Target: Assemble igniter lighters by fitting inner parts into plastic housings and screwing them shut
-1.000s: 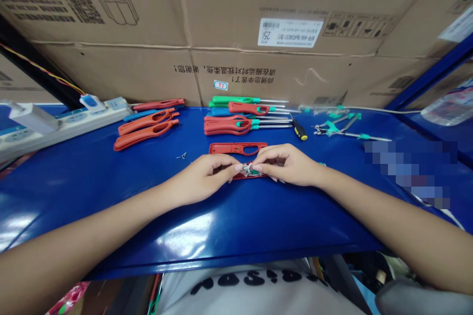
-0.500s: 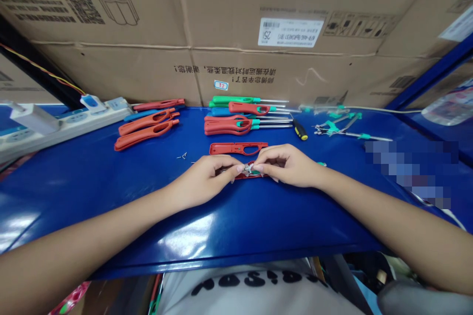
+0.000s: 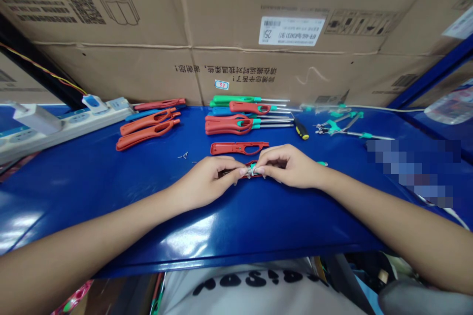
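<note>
At the centre of the dial, where the two hands meet, sits a small metal-and-teal lighter fitting [image 3: 252, 171], its detail blurred. The left hand [image 3: 212, 177] closes thumb and forefinger on it from nine o'clock; the right hand [image 3: 290, 167] pinches it likewise from three. Beneath the fitting lies a red handle half [image 3: 251, 163], largely covered by the hands; whether the fitting is seated in it cannot be told. A teal collar [image 3: 322, 163] shows past the right hand at three o'clock. Just beyond the fingers, at eleven o'clock, a second red handle half [image 3: 221, 148] lies inner face up, its trigger loop toward three. Small screw-like metal pieces [image 3: 184, 155] rest near nine. Farther out, about twelve, long-necked lighters lie grouped with barrels toward three: a green lighter [image 3: 225, 100], a blue lighter [image 3: 220, 111], a red lighter [image 3: 240, 107] and, nearest, stacked red lighters [image 3: 216, 126]. At two o'clock lies a black-and-yellow screwdriver [image 3: 302, 130], and beyond it loose teal-and-metal barrel assemblies [image 3: 334, 127]. Toward ten, orange-red handle shells [image 3: 135, 140] lie side by side near a white power strip [image 3: 70, 125]. All these rest on a glossy blue tabletop [image 3: 207, 236]. A cardboard carton [image 3: 129, 69] rises behind at twelve; a clear plastic container [image 3: 449, 103] appears between two and three.
</note>
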Motion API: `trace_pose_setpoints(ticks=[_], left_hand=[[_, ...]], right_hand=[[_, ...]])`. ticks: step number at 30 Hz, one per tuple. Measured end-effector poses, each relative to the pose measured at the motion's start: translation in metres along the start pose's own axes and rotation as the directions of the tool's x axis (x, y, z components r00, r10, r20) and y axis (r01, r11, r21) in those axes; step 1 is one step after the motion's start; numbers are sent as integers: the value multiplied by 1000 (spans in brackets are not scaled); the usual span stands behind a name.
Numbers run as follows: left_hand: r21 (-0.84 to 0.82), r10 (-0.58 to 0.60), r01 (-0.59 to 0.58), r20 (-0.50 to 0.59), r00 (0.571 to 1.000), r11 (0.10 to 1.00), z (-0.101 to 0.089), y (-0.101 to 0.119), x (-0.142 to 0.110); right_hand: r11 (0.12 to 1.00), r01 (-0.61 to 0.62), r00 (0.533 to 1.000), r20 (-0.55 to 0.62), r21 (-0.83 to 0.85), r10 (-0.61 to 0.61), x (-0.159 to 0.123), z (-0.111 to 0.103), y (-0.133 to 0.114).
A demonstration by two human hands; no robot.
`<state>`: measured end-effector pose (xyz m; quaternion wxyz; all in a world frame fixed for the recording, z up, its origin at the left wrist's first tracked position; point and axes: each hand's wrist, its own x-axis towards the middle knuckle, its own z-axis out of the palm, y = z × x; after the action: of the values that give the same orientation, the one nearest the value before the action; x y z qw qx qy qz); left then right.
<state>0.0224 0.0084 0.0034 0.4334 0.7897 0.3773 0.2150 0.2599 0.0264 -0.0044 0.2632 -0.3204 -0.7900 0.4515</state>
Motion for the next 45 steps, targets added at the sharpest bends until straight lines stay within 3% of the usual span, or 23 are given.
trace_pose_setpoints(ticks=[6,13,24,45], left_hand=[[4,-12,12,-32,999,1000,2,1,-1],[-16,-32,31,-60,998,999,2,-3,1],[-32,-19,17,-86,996,999,3,-3,1],[-64,34,-42,-128,991,997,7,-3,2]], right_hand=[[1000,0,1000,-12,0,0,1,1,1],[982,-143,990,11,124,143,2,-3,0],[972,-205,977,-27,119,209,5,-1,-3],[979,-96,989,-95,179,114,2,3,-1]])
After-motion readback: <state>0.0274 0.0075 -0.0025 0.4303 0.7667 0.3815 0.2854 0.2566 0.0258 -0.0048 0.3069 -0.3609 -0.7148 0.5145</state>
